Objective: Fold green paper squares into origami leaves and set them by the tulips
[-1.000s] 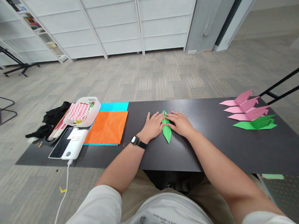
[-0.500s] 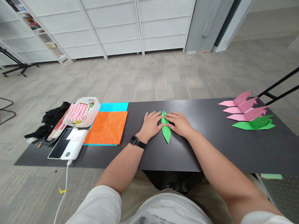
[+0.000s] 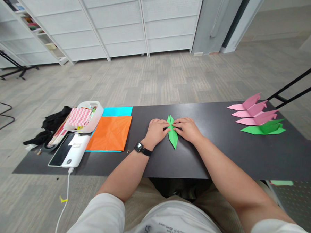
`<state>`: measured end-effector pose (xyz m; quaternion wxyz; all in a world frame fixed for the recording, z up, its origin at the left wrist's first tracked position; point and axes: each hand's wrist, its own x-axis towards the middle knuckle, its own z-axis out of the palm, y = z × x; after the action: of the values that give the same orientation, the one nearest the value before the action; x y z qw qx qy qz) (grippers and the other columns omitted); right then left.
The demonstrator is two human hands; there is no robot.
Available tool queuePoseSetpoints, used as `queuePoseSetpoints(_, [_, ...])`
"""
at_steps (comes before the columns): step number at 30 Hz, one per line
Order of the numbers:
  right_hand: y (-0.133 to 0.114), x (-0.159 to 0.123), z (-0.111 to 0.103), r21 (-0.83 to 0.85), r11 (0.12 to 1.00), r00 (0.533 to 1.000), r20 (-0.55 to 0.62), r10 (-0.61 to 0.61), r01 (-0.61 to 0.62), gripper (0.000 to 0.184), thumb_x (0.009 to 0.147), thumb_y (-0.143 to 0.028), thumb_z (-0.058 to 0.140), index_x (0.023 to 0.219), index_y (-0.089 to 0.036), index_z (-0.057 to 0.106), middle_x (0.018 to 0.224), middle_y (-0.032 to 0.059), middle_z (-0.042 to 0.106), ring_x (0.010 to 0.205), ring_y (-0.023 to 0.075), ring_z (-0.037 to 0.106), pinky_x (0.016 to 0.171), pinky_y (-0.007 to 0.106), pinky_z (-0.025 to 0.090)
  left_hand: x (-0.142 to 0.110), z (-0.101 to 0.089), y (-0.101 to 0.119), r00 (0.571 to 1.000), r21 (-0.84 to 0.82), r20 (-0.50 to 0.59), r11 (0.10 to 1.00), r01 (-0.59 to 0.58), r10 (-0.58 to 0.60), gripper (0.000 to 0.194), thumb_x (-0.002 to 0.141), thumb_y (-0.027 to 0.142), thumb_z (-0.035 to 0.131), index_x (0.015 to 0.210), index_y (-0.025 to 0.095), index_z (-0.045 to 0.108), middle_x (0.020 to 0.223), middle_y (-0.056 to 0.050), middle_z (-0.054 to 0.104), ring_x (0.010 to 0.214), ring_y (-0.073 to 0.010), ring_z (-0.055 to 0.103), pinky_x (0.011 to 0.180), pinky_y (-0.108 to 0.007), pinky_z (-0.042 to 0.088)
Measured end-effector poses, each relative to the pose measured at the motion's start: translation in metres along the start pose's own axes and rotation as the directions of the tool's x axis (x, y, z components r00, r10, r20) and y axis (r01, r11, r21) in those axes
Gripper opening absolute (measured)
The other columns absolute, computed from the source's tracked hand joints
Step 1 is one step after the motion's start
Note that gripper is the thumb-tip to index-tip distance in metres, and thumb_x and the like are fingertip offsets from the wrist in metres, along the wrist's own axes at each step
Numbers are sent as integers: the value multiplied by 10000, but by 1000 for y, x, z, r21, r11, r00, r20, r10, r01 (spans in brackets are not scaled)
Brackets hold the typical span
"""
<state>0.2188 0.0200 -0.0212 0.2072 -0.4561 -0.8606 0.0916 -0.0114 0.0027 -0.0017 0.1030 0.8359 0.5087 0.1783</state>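
A narrow, pointed piece of green origami paper (image 3: 173, 138) lies on the dark table in front of me, its split tip facing away. At its left edge my left hand (image 3: 157, 131) is closed, fingers curled and thumb and forefinger on the paper. My right hand (image 3: 187, 128) grips the opposite edge in the same way, with its fingertips near the middle of the paper. The fingertips partly cover both edges, so the exact pinch is hard to make out. On my left wrist is a black watch (image 3: 139, 147).
To the right stand three pink origami cranes (image 3: 253, 112) and a green one (image 3: 263, 128). At left lie orange paper (image 3: 109, 132) over blue sheets (image 3: 117, 111), a white basket (image 3: 96, 116), a phone (image 3: 62, 149) and a white power bank (image 3: 77, 152) with a cable.
My fingers, flatter and more stretched out before, have drawn in and curled at the paper's edges. The green paper stays in place and looks slightly wider at its middle.
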Motion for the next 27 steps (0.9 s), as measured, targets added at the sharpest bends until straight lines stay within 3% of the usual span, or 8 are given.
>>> queuePoseSetpoints(4, [0,0,-1,5,1000,1000,4,-14,13,240,991,-290,688,1170,-338,840,1253,40,776,1153,294,635,1018,497,487,-1,-2,2,1000,-35,4,999,-24,24,281,1022,357,677,1277,295,777,1294,-30,773,1167,-248,653,1109,-447,465])
queuePoseSetpoints(13, [3,-2,0,34,999,1000,-10,7,-7,232,983,-281,703,1152,-344,849,1185,60,764,1118,282,641,1009,484,511,-5,-7,3,996,-31,24,996,-86,87,244,1026,266,632,1188,314,808,1295,-39,741,1208,-247,629,1144,-476,465])
queuePoseSetpoints(18, [4,-1,0,78,996,999,25,-47,45,259,999,-239,666,1165,-335,839,1170,53,767,1104,259,656,1026,465,513,-13,-14,5,988,-49,77,990,-133,136,363,1008,164,554,1196,353,800,1192,-22,739,1168,-224,648,1287,-545,325])
queuePoseSetpoints(22, [4,-1,-4,111,991,996,39,-77,72,298,1006,-201,614,1166,-321,835,1165,43,779,1105,247,671,1048,454,511,-19,-21,5,984,-104,100,985,-136,147,365,961,214,634,1266,367,763,1254,-12,720,1242,-233,636,1347,-581,205])
queuePoseSetpoints(27, [5,-3,-9,150,985,993,64,-99,89,448,935,-81,549,1196,-320,823,1211,38,778,1151,240,678,1089,466,510,-20,-27,3,977,-120,137,981,-149,166,314,962,277,693,1254,371,755,1295,-15,707,1282,-238,622,1354,-583,184])
